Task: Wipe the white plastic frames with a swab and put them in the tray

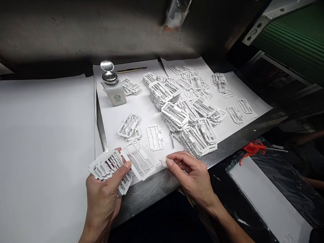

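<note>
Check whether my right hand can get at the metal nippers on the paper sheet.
Probably yes: the right hand sits just below the metal nippers with only white paper between, though its fingers pinch a small white piece.

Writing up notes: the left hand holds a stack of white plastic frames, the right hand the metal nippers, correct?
No: the head view shows the right hand pinching a small white pad; the nippers lie on the paper. The left hand does hold the stack.

The left hand (103,195) and right hand (192,175) are bare, and so are both forearms (228,220).
</note>
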`<control>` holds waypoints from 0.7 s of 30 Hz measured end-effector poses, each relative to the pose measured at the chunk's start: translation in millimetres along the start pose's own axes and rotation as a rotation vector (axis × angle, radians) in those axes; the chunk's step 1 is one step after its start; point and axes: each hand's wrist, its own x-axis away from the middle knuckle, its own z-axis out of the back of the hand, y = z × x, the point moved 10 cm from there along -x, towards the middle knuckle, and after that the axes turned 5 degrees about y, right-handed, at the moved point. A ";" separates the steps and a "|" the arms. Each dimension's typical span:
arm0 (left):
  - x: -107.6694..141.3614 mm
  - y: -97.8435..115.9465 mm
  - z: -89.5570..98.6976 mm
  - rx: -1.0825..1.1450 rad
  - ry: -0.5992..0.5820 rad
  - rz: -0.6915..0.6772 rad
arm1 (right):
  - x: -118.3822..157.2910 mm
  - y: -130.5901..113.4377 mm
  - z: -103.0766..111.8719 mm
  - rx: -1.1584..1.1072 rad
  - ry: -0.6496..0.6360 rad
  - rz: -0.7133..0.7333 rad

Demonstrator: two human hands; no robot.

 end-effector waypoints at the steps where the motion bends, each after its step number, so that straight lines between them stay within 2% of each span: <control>1: -0.1 0.4 0.1 -0.003 0.004 -0.003 | -0.2 3.3 1.6 -0.013 0.009 -0.021; 6: -0.7 1.4 0.2 -0.010 0.010 -0.003 | 1.5 8.4 1.7 -0.081 0.016 -0.073; 11: -0.8 1.8 2.8 -0.034 0.033 -0.024 | -0.7 -1.4 -2.1 -0.127 0.012 -0.060; 14: -0.2 3.3 1.6 -0.053 0.028 -0.047 | -0.6 -11.3 -12.3 -0.122 -0.033 -0.009; 18: -1.0 3.7 2.2 -0.048 0.035 -0.047 | 6.5 -23.9 -24.4 -0.036 -0.126 0.129; 21: -2.7 0.6 5.7 -0.057 0.052 -0.026 | 10.9 -22.8 -24.3 0.011 -0.168 0.133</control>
